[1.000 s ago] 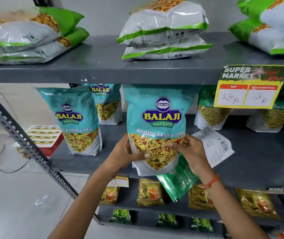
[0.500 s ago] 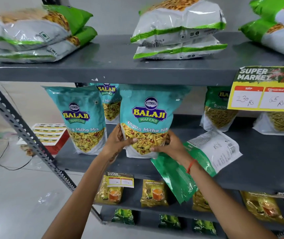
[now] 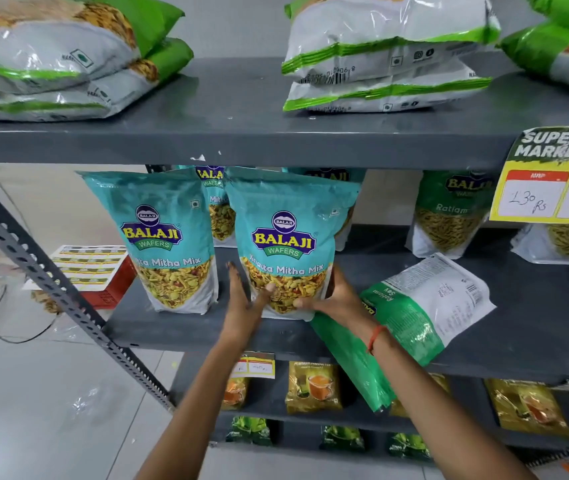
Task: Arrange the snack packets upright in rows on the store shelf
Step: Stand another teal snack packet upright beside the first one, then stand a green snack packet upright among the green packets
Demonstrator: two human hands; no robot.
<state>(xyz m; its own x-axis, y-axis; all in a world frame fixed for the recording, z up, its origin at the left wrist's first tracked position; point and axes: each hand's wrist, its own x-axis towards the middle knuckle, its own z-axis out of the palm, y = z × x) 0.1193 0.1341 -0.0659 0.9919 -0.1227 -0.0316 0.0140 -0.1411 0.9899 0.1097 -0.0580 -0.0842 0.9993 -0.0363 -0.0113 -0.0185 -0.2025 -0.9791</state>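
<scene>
A teal Khatta Mitha Mix packet [image 3: 285,233] stands upright on the middle shelf [image 3: 535,323], gripped at its base on both sides. My left hand [image 3: 245,299] presses its lower left edge and my right hand [image 3: 335,299] holds its lower right corner. A second teal packet [image 3: 163,237] stands upright just to its left, and more teal packets [image 3: 212,188] stand behind. A green Ratlami Sev packet [image 3: 414,317] lies flat face down to the right, overhanging the shelf edge under my right wrist. Two upright green sev packets [image 3: 449,216] stand at the back right.
The top shelf [image 3: 241,109] carries flat-lying green and white packets [image 3: 387,53]. A yellow price tag [image 3: 549,188] hangs off its front edge at right. Lower shelves hold tea packets [image 3: 312,388]. A slanted metal brace [image 3: 51,282] runs down the left, with a red crate [image 3: 110,289] behind it.
Both hands carried the teal packet back and down onto the middle shelf, where it now stands beside the left packet. The view has moved closer to the shelf.
</scene>
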